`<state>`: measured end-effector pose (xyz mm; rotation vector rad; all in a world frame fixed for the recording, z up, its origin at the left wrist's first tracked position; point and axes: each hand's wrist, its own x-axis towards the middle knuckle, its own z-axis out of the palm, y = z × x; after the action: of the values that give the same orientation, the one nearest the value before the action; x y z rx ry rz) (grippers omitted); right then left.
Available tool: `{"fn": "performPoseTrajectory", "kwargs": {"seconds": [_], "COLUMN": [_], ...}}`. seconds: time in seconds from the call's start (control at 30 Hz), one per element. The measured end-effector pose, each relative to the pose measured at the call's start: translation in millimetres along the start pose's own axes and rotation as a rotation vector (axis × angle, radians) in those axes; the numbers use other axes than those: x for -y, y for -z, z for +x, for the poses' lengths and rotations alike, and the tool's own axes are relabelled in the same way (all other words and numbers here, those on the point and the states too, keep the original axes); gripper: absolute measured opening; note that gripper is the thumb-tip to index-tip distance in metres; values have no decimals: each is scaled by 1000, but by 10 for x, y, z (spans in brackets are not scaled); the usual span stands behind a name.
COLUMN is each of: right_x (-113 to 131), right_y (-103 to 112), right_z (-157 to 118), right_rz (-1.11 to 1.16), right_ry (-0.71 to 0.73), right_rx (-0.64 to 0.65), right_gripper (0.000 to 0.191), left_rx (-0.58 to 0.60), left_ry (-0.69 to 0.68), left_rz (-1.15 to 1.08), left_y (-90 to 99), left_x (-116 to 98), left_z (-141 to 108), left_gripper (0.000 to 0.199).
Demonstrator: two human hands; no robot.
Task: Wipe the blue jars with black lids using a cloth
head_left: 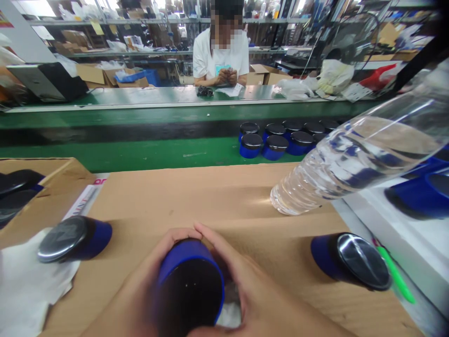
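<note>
The fingers of the right hand and the left hand curl around the blue jar at the near edge of the surface, gripping its rounded sides; it looks rigid, light and smooth, probably slippery.

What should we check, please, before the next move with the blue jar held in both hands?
1. Both hands on the jar: ok, left hand and right hand wrap it.
2. Lid on the held jar: cannot tell, its dark end faces the camera.
3. Cloth under the jar: ok, a white piece shows beneath.
4. Water bottle clear of the hands: ok, apart, to the right.
5. Lidded jars on the cardboard: ok, one left, one right, both lying on their sides.
</note>
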<state>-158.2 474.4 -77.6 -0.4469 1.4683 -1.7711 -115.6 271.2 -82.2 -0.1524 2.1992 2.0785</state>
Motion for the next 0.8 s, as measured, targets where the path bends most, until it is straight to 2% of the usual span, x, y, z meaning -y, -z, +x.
{"fn": "performPoseTrajectory", "kwargs": {"seconds": [0.1, 0.17, 0.27, 0.33, 0.4, 0.43, 0.5, 0.57, 0.63, 0.7, 0.77, 0.8], "right_x": [187, 246, 190, 117, 75, 71, 83, 99, 102, 98, 107, 119], "right_y": [41, 50, 26, 0, -21, -28, -38, -47, -64, -88, -116, -127], "right_z": [-25, -21, 5, 24, 39, 44, 47, 45, 42, 38, 30, 24], "right_rz": [-62, -155, -231, -231, -193, -172, -87, 102, 336, 518, 601, 622], "right_ry": [-33, -38, -24, -40, -67, -64, -41, -49, -110, -176, -222, -231], "right_rx": [43, 33, 32, 1, -57, -78, -108, -127, -143, -145, -164, -171], "right_gripper": [77, 73, 85, 102, 116, 115, 102, 95, 94, 83, 73, 75], "left_rx": [125, 107, 42, 18, -96, -151, -216, -264, -286, -284, -282, -258], "left_ry": [-127, -244, -384, -433, -437, -455, -510, -546, -490, -435, -460, -499], "left_rz": [164, 436, 844, 937, 941, 936, 904, 769, 519, 350, 378, 452], "left_y": [-14, -12, 28, 53, 47, 27, -50, -162, -277, -346, -335, -302], "left_x": [-153, -201, -176, -130, -98, -91, -95, -115, -141, -169, -190, -193], "left_z": [-29, -31, -22, -30, -55, -73, -109, -140, -154, -150, -136, -130], "left_gripper": [65, 61, 69, 65, 52, 46, 39, 39, 37, 39, 42, 45]}}
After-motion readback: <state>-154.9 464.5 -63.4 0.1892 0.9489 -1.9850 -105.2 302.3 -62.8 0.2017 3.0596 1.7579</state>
